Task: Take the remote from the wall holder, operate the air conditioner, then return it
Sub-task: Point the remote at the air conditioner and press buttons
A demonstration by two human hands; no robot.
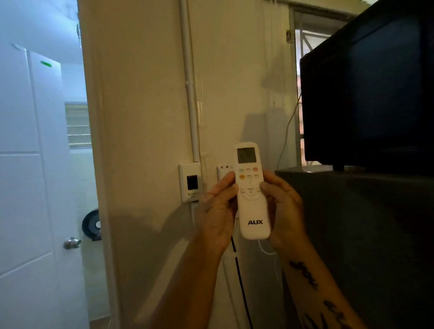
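Note:
A white AUX remote [252,207] with a small grey screen and coloured buttons stands upright in front of the cream wall. Both hands hold it. My left hand [218,209] grips its left edge, thumb tip lying by the upper left buttons. My right hand [284,206] grips its right edge, thumb against the side near the round pad. Behind the remote, a white wall holder [222,171] peeks out at the left, mostly hidden. The air conditioner is out of view.
A white switch box [190,182] under a conduit pipe [190,77] sits left of the holder. A black TV [373,88] rests on a dark cabinet [365,232] at right. A white door [23,174] with a knob stands open at left. Cables hang below the remote.

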